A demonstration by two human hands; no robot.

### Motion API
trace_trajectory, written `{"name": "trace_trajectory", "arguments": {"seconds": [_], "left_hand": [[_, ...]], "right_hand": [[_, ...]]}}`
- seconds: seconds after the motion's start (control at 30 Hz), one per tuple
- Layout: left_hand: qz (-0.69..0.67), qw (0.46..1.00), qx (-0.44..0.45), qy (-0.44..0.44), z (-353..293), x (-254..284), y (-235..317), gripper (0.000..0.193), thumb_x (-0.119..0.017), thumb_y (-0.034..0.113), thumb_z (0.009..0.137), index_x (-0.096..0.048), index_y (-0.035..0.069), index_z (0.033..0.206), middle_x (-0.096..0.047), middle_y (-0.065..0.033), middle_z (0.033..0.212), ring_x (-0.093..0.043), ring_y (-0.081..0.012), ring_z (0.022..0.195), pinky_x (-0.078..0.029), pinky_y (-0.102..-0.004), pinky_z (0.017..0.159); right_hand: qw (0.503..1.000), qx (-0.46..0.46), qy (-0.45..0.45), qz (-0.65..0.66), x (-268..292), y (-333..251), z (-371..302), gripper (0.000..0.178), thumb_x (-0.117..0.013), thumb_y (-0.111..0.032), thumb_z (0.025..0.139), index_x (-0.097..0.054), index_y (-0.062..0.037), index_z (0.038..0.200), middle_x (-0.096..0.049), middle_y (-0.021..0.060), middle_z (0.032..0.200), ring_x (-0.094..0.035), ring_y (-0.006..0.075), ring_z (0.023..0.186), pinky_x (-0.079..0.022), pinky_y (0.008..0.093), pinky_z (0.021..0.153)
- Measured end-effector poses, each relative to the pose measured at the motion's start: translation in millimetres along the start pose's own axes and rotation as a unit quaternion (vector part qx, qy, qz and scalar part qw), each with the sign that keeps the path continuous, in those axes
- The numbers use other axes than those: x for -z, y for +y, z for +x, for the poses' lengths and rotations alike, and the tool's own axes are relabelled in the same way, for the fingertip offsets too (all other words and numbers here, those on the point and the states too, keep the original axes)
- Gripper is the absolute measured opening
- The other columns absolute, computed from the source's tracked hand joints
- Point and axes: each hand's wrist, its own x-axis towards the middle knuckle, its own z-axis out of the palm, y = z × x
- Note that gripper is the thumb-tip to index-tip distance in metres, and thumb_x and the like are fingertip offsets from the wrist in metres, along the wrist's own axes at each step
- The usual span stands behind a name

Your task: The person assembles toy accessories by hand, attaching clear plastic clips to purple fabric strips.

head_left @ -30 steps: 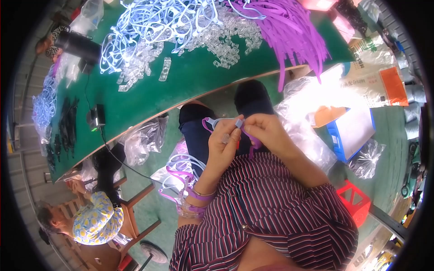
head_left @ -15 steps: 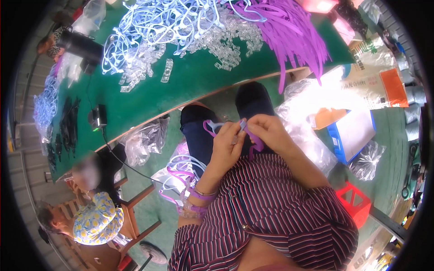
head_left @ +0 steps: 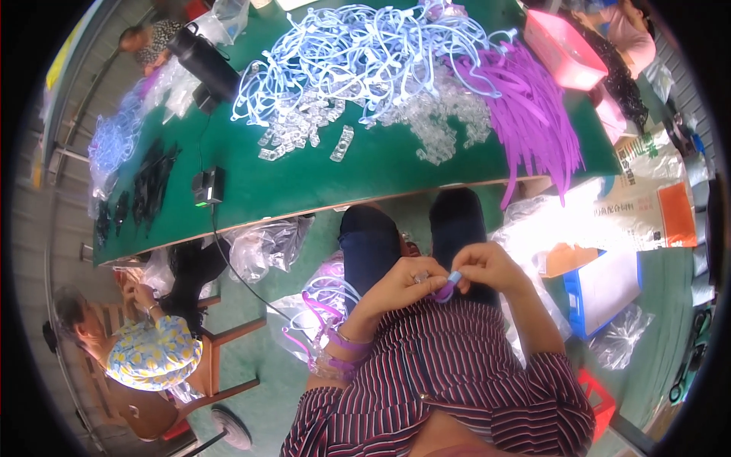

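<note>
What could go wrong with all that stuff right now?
The small blue-and-purple piece pinched between the left hand and right hand might slip and drop. Some purple straps hang past the table's edge, so they could slide off. The dangling black cable might get snagged.

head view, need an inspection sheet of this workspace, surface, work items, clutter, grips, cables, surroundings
Surface: green table, bare along much of its near edge.
Work items: light-blue loops in a tangled heap; clear pieces scattered below them; purple straps hanging over the edge.
Clutter: black cylinder, pink bin.
Grips: left hand and right hand close together, pinching a light-blue and purple piece.
Cables: black cable drops from a black box with a green light; far end unclear.
Surroundings: person in patterned top at left; plastic bags below the table; red stool at lower right.
</note>
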Motion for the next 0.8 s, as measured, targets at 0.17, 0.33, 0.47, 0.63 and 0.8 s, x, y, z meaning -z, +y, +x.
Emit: {"name": "trace_trajectory", "arguments": {"seconds": [0.17,0.33,0.47,0.63,0.8], "left_hand": [[-0.038,0.995,0.086,0.024,0,-4,11,0.017,-0.054,0.013,0.086,-0.06,-0.003,0.085,-0.056,-0.0024,0.071,-0.048,-0.0074,0.063,-0.038,-0.0226,0.056],[-0.064,0.991,0.092,0.073,-4,2,26,0.018,-0.054,0.013,0.086,-0.061,-0.004,0.085,-0.057,-0.001,0.072,-0.049,-0.0056,0.066,-0.04,-0.0204,0.058],[-0.082,0.986,0.09,0.114,-4,7,15,0.019,-0.054,0.013,0.086,-0.061,-0.004,0.087,-0.058,-0.0019,0.074,-0.05,-0.0057,0.068,-0.04,-0.0203,0.059],[-0.035,0.994,0.085,0.061,-2,3,30,0.019,-0.054,0.013,0.085,-0.061,-0.005,0.087,-0.061,-0.0049,0.074,-0.053,-0.0087,0.066,-0.042,-0.0232,0.059],[-0.095,0.995,-0.004,-0.039,-13,13,48,0.016,-0.057,0.01,0.082,-0.062,-0.005,0.085,-0.062,-0.0057,0.075,-0.054,-0.0093,0.067,-0.042,-0.0236,0.059]], "right_hand": [[0.897,0.214,0.198,-0.332,-7,-2,10,0.003,-0.058,0.001,0.072,-0.059,-0.0016,0.072,-0.059,0.0018,0.065,-0.054,0.0057,0.056,-0.042,0.0201,0.052],[0.931,0.168,0.287,-0.149,11,6,24,0.004,-0.058,-0.005,0.079,-0.06,-0.0013,0.08,-0.059,0.003,0.069,-0.054,0.0082,0.06,-0.042,0.0204,0.054],[0.989,0.048,0.104,0.095,-7,20,26,0.023,-0.054,-0.02,0.088,-0.058,0.0015,0.093,-0.059,0.005,0.08,-0.054,0.0093,0.071,-0.044,0.0222,0.063],[0.95,0.244,0.193,-0.029,-15,7,31,0.024,-0.046,-0.021,0.091,-0.056,0.0007,0.088,-0.056,0.0064,0.082,-0.053,0.0132,0.07,-0.044,0.0243,0.066],[0.87,0.272,0.177,0.372,29,-36,22,0.019,-0.041,-0.019,0.093,-0.049,-0.0029,0.087,-0.054,0.0063,0.082,-0.045,0.0088,0.055,-0.039,0.0204,0.053]]}}
